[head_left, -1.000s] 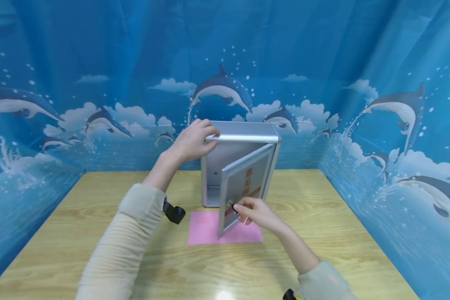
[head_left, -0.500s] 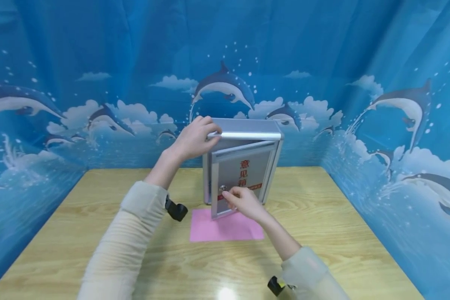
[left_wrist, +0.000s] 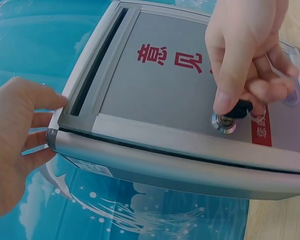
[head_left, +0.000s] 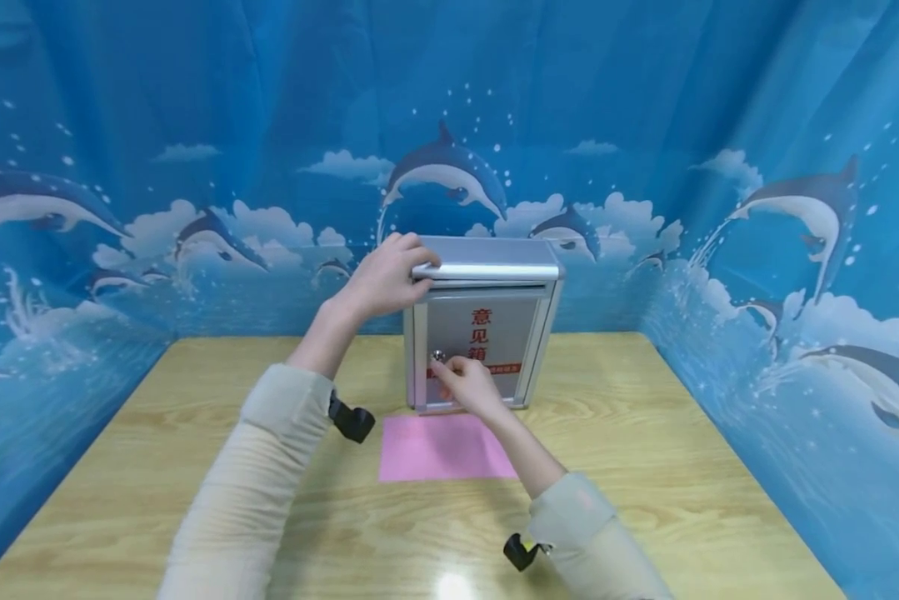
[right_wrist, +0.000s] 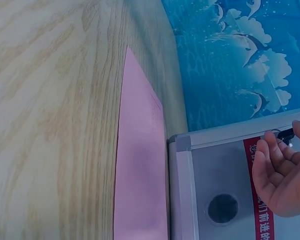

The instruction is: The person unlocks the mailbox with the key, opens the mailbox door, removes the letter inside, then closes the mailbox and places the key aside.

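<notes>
A silver metal suggestion box (head_left: 486, 250) with red Chinese lettering stands upright on the table. Its front door (left_wrist: 160, 85) now lies against the frame, with a thin dark seam along the lock side. My left hand (head_left: 391, 275) grips the top left corner of the box, thumb in front and fingers over the top. With thumb and finger, my right hand (head_left: 470, 385) pinches a black-headed key (left_wrist: 238, 109) that sits in the round lock (left_wrist: 223, 123). The right wrist view shows the key head (right_wrist: 286, 134) only in part.
A pink sheet of paper (head_left: 442, 450) lies flat on the wooden table (head_left: 329, 517) in front of the box. A blue dolphin-print curtain (head_left: 269, 125) surrounds the back and sides. A narrow slot (left_wrist: 100, 62) runs along the top of the box front.
The box door has swung shut, from standing ajar over the paper to lying in its frame. My right hand moved forward and left with the key. My left hand stayed on the corner.
</notes>
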Demonstrator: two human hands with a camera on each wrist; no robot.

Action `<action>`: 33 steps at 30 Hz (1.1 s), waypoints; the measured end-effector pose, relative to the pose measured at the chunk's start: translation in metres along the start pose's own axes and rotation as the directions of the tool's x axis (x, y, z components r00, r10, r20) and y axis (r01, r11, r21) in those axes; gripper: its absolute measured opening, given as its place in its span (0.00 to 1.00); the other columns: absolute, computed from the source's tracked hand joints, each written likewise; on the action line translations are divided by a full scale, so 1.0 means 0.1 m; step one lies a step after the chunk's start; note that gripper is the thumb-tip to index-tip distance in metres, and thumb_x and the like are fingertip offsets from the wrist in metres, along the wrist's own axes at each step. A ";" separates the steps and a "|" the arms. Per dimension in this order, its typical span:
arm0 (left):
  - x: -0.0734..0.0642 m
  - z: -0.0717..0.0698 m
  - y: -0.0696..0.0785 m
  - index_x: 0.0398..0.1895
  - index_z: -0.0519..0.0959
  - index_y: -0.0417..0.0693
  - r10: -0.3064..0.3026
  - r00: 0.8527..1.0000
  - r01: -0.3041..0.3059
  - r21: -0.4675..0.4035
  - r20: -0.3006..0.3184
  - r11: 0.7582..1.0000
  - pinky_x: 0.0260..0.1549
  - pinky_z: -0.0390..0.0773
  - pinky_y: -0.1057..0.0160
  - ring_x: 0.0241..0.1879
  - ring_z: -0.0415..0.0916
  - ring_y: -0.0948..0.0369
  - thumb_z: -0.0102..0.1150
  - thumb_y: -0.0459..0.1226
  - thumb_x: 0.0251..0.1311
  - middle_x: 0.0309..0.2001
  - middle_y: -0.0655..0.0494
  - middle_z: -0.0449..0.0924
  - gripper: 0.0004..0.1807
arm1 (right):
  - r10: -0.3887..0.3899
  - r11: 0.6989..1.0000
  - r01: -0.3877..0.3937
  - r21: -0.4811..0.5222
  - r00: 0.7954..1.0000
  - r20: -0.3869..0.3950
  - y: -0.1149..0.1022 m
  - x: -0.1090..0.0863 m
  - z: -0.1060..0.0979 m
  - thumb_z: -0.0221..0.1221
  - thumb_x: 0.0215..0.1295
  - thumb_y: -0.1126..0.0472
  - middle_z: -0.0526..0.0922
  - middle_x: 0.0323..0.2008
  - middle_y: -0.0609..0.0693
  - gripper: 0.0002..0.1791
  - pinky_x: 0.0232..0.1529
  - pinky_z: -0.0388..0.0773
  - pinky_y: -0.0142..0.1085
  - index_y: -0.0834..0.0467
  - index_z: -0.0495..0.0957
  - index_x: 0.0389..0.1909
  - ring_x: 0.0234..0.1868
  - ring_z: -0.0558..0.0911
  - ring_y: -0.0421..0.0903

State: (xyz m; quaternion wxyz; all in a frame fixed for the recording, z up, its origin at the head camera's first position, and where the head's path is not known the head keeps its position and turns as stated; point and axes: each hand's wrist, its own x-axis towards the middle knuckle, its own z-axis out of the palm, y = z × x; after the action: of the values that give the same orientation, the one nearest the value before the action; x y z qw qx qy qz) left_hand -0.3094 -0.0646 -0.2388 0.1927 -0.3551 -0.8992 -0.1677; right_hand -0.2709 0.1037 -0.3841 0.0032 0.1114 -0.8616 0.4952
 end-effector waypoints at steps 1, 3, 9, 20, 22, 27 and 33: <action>-0.01 0.00 0.00 0.48 0.79 0.46 -0.006 1.000 0.006 0.000 -0.001 1.000 0.46 0.68 0.55 0.46 0.67 0.54 0.55 0.35 0.61 0.46 0.51 0.73 0.13 | 0.003 1.000 -0.003 0.001 1.000 -0.004 0.00 0.01 0.01 0.52 0.66 0.46 0.77 0.18 0.49 0.24 0.22 0.73 0.33 0.66 0.77 0.30 0.20 0.76 0.46; -0.02 0.01 0.00 0.48 0.79 0.46 -0.017 1.000 0.017 -0.003 -0.004 1.000 0.46 0.69 0.55 0.46 0.67 0.54 0.54 0.33 0.60 0.46 0.51 0.73 0.13 | 0.007 1.000 -0.007 0.004 1.000 -0.011 0.00 0.02 0.03 0.51 0.66 0.46 0.77 0.18 0.49 0.25 0.22 0.73 0.32 0.66 0.77 0.30 0.19 0.75 0.44; -0.07 0.07 0.01 0.48 0.79 0.45 -0.031 0.999 0.031 -0.016 -0.023 0.999 0.47 0.69 0.55 0.47 0.66 0.54 0.53 0.29 0.59 0.46 0.51 0.73 0.14 | 0.012 1.000 -0.012 0.004 1.000 -0.027 0.01 -0.01 0.09 0.51 0.66 0.46 0.77 0.18 0.49 0.24 0.20 0.71 0.32 0.65 0.77 0.28 0.17 0.72 0.41; -0.08 0.06 -0.01 0.47 0.79 0.45 0.021 0.997 -0.022 -0.006 -0.069 1.000 0.46 0.69 0.56 0.45 0.66 0.55 0.47 0.23 0.57 0.45 0.51 0.74 0.19 | -0.001 1.000 -0.002 -0.029 0.997 -0.075 -0.07 0.00 0.10 0.51 0.67 0.48 0.76 0.16 0.47 0.23 0.21 0.70 0.32 0.65 0.77 0.27 0.17 0.73 0.41; -0.08 0.07 -0.02 0.47 0.79 0.45 0.023 0.997 -0.023 0.001 -0.069 1.000 0.46 0.69 0.56 0.46 0.66 0.55 0.47 0.23 0.57 0.45 0.51 0.74 0.19 | 0.000 0.999 -0.003 -0.036 0.997 -0.074 -0.07 0.00 0.11 0.51 0.68 0.48 0.76 0.16 0.47 0.23 0.21 0.71 0.32 0.65 0.77 0.28 0.17 0.73 0.41; -0.08 0.08 -0.03 0.47 0.79 0.45 0.040 0.997 -0.038 0.024 -0.073 0.999 0.47 0.69 0.57 0.46 0.67 0.55 0.47 0.23 0.57 0.45 0.52 0.74 0.18 | 0.000 0.999 -0.003 -0.043 0.998 -0.070 -0.05 0.01 0.12 0.50 0.68 0.47 0.76 0.16 0.48 0.25 0.20 0.71 0.33 0.66 0.78 0.29 0.17 0.73 0.42; -0.06 0.07 -0.02 0.46 0.79 0.45 0.062 0.995 -0.058 0.053 -0.081 0.997 0.48 0.69 0.57 0.47 0.67 0.54 0.47 0.23 0.56 0.45 0.51 0.74 0.18 | -0.069 0.990 0.052 -0.129 0.989 -0.131 -0.03 0.03 0.13 0.49 0.68 0.46 0.75 0.15 0.46 0.23 0.19 0.67 0.32 0.60 0.76 0.23 0.15 0.69 0.41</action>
State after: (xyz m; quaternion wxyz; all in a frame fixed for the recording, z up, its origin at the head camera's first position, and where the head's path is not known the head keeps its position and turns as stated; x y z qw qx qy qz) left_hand -0.3085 -0.0668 -0.2482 0.2437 -0.3696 -0.8834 -0.1537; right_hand -0.2714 0.0903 -0.3880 0.0833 0.1033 -0.8849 0.4465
